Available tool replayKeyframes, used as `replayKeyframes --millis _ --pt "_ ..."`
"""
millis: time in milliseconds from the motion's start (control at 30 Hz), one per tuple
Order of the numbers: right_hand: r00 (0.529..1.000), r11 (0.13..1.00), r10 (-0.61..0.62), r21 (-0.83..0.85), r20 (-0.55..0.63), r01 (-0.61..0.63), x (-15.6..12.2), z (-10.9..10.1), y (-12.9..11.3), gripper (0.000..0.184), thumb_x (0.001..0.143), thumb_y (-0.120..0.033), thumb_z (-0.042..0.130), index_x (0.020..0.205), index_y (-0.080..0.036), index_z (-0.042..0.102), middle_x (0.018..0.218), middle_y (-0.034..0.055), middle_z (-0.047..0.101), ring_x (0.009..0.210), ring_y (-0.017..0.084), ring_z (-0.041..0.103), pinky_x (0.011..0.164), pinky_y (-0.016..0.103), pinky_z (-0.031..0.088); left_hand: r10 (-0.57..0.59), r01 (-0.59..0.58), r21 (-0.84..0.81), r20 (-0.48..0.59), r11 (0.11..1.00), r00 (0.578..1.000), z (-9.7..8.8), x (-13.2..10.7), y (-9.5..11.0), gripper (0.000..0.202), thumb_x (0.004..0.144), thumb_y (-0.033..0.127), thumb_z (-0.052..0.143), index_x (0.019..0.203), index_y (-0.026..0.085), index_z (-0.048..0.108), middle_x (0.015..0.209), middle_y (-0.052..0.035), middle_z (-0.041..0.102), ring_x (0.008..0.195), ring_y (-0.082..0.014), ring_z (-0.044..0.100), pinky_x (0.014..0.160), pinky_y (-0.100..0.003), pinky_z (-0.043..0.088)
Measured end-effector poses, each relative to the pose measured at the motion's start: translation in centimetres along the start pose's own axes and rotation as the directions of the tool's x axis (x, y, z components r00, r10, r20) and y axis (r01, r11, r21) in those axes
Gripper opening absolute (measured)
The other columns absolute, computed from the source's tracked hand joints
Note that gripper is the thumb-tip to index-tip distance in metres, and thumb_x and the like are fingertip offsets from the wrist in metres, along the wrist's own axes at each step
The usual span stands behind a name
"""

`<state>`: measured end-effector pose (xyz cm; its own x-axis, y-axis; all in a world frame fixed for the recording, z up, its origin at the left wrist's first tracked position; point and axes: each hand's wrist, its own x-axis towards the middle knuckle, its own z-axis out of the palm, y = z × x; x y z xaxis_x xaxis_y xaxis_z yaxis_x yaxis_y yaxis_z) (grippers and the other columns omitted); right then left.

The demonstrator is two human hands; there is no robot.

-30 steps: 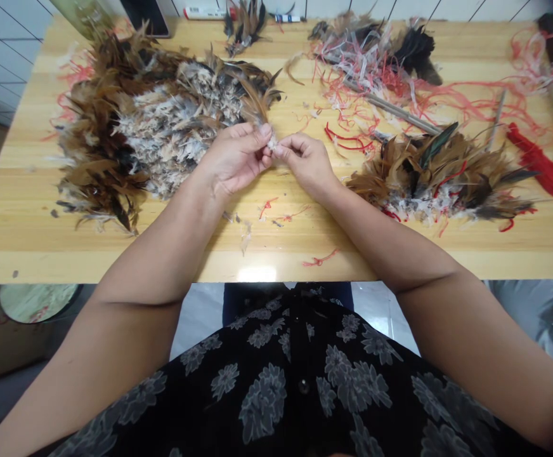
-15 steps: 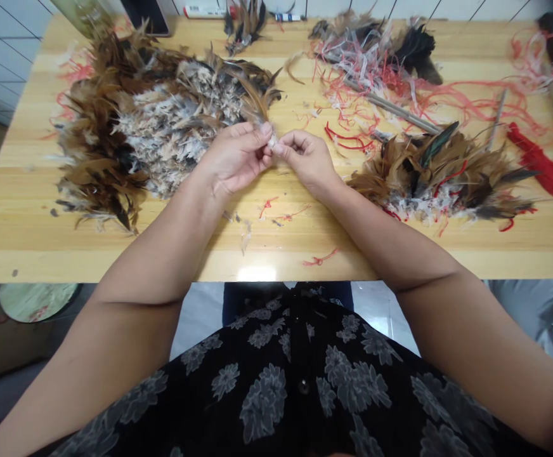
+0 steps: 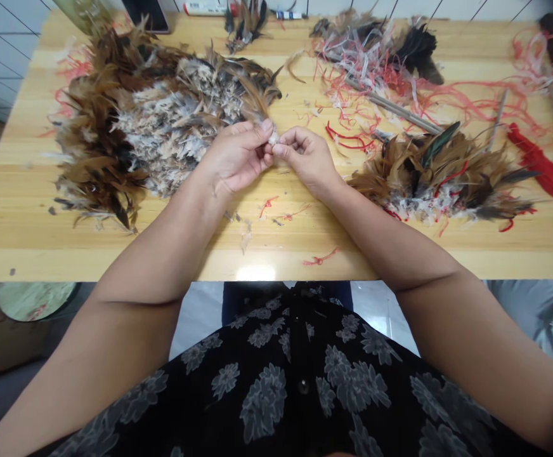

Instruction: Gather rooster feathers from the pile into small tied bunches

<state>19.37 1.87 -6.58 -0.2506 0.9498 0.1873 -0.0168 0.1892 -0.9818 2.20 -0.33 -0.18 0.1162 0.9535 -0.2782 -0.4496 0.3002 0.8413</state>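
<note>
My left hand [image 3: 236, 155] and my right hand [image 3: 307, 158] meet over the middle of the wooden table [image 3: 276, 247]. Both pinch the pale base of a small bundle of brown feathers [image 3: 257, 108], whose tips point away from me. The left thumb and fingers are closed round the bundle's stem. The right fingertips press against the same stem end from the right. A big heap of brown and white feathers [image 3: 148, 120] lies just left of my hands. A smaller heap of brown feathers [image 3: 441, 171] tangled with red string lies to the right.
Red and white string scraps and thin sticks [image 3: 390, 105] are strewn across the back right. A red bundle [image 3: 538, 162] lies at the far right. A marker [image 3: 205, 9] and a dark phone [image 3: 146, 16] rest at the back edge. Loose red threads [image 3: 321, 258] lie near the front edge.
Almost nothing: both hands stay pinched on the feather bundle, with only a slight shift of the fingers and of the camera.
</note>
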Motion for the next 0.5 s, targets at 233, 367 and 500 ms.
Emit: replayKeyframes --millis 233,367,500 --pt "1.0 1.0 0.011 0.007 -0.001 -0.011 -0.2 0.1 -0.9 0.064 0.095 -0.074 0.105 0.085 -0.024 0.067 0.093 0.0017 0.081 0.098 0.017 0.073 0.095 0.031 0.063 -0.044 0.044 0.003 -0.004 0.999 0.999 0.3 -0.2 0.4 0.054 0.117 0.007 0.097 0.077 0.021 0.065 0.07 0.0019 0.071 0.058 -0.0091 0.071 0.057 -0.012 0.06" --pt "1.0 1.0 0.001 0.022 0.029 -0.002 -0.3 0.1 -1.4 0.064 0.096 -0.076 0.104 0.085 -0.024 0.069 0.095 0.0014 0.082 0.104 0.018 0.078 0.101 0.032 0.066 0.014 -0.014 0.035 -0.017 0.999 1.0 0.2 -0.3 0.6 0.058 0.115 0.007 0.101 0.074 0.021 0.062 0.068 0.0028 0.068 0.059 -0.0101 0.07 0.059 -0.014 0.058" --pt "0.999 0.999 0.006 0.031 0.051 -0.007 0.1 -0.3 -1.2 0.066 0.093 -0.081 0.104 0.09 -0.023 0.073 0.092 0.0003 0.081 0.1 0.017 0.078 0.1 0.033 0.067 0.074 -0.069 0.145 -0.032 0.987 0.997 -0.3 -0.4 0.7 0.056 0.115 0.003 0.099 0.076 0.021 0.063 0.071 0.0017 0.072 0.066 -0.011 0.068 0.064 -0.017 0.054"
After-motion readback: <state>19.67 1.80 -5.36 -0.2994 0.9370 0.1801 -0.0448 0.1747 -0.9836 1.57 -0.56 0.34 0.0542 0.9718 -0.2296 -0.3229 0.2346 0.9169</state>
